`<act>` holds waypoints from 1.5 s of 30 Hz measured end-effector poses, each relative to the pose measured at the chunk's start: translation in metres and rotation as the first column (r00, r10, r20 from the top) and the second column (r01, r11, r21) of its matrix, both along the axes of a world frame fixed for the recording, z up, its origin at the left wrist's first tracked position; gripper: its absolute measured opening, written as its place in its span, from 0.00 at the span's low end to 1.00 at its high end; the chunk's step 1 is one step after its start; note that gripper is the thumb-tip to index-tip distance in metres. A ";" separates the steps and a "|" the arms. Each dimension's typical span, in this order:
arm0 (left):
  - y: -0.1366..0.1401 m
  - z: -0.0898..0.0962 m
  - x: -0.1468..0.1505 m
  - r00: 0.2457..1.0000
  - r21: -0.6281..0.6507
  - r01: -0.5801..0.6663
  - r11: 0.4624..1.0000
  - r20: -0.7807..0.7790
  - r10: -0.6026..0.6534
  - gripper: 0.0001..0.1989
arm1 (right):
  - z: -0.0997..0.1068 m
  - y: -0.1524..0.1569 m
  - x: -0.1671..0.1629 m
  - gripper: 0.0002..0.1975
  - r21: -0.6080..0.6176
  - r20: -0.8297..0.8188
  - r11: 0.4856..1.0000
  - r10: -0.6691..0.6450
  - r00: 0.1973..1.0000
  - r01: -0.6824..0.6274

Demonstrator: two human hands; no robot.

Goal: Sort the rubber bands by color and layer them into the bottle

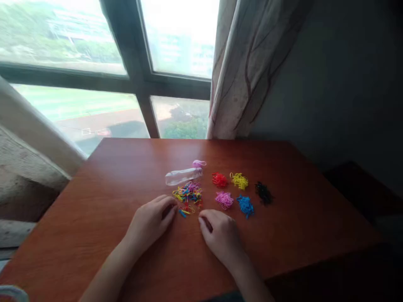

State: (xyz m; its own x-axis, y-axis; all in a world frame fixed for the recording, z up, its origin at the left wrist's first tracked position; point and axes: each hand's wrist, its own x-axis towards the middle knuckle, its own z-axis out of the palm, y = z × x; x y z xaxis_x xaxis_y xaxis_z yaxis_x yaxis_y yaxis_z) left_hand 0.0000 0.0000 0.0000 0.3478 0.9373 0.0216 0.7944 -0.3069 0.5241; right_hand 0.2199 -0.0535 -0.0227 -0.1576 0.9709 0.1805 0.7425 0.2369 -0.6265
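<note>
A mixed pile of coloured rubber bands (pixel 189 192) lies on the table, with a few loose bands (pixel 186 211) just in front of it. My left hand (pixel 153 220) rests at the left edge of those loose bands, thumb and fingers pinched together. On their right side, my right hand (pixel 220 233) is curled with thumb and forefinger closed. Whatever either pinch holds is too small to make out. Sorted heaps lie to the right: red bands (pixel 219 180), yellow bands (pixel 240 181), pink bands (pixel 224 200), blue bands (pixel 245 206) and black bands (pixel 263 193).
Behind the mixed pile, a clear plastic bottle (pixel 182 176) lies on its side, with a pink looped piece (pixel 198 163) beyond its right end. The brown wooden table (pixel 299 218) stands against a window (pixel 179 42) with curtains (pixel 239 71). A pale curved object (pixel 14 292) shows at the lower left.
</note>
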 end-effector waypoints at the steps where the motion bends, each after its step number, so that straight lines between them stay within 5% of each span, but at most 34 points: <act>1: -0.001 0.001 0.000 1.000 -0.001 0.003 1.000 0.004 -0.003 0.10 | 0.001 0.000 0.001 0.07 0.001 0.004 1.000 -0.001 1.000 0.001; 10: -0.003 0.004 0.004 1.000 0.005 0.006 1.000 -0.014 -0.006 0.10 | 0.013 -0.004 -0.022 0.04 -0.004 0.061 0.999 0.035 0.998 -0.034; 16: -0.003 0.005 0.004 1.000 -0.007 0.014 1.000 -0.028 -0.015 0.09 | 0.011 0.002 -0.043 0.04 -0.008 0.083 0.998 -0.054 0.995 0.055; 34: -0.003 0.006 0.005 0.999 -0.007 -0.004 1.000 -0.038 0.004 0.09 | 0.006 0.001 -0.044 0.06 0.062 0.068 0.996 -0.073 0.995 0.069; 40: -0.002 0.005 0.003 0.999 -0.015 0.003 1.000 -0.041 -0.004 0.10 | 0.006 -0.011 -0.026 0.07 0.044 -0.044 0.991 -0.120 0.992 0.122; 45: -0.002 0.007 0.003 0.999 -0.020 0.012 1.000 -0.046 -0.013 0.10 | 0.007 -0.023 0.031 0.11 0.089 -0.108 0.953 -0.279 0.954 0.289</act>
State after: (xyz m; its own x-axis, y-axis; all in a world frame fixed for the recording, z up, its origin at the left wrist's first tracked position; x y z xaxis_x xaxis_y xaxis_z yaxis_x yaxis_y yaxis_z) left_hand 0.0031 -0.0022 0.0065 0.3595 0.9330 -0.0134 0.8143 -0.3066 0.4929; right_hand 0.2511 -0.0764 -0.0158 0.1439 0.9485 0.2822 0.7277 0.0918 -0.6797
